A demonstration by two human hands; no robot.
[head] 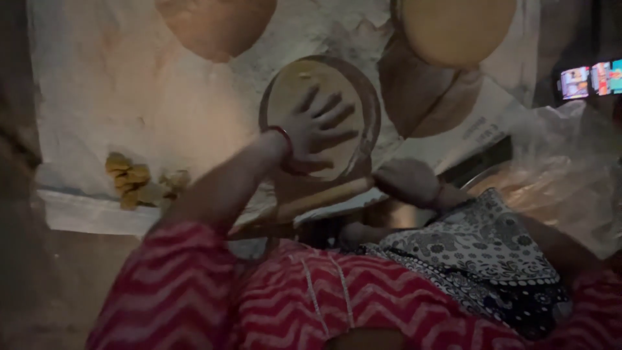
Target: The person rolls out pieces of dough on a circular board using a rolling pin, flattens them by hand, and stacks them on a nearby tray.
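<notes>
The scene is dim and warm-toned, with soft light falling on the pale cloth (116,84) toward its upper left; the edges sink into dark shadow. Everything is soft and slightly smeared, grainy in the dark parts. A small screen (593,79) glares brightly at the right edge.

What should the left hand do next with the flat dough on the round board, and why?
Probably lift the dough disc off the round board. The left hand lies flat on it with fingers spread, the disc already fills the board, and the right hand holds the rolling pin off the board. Other rolled discs already lie on the sheet beyond.
</notes>
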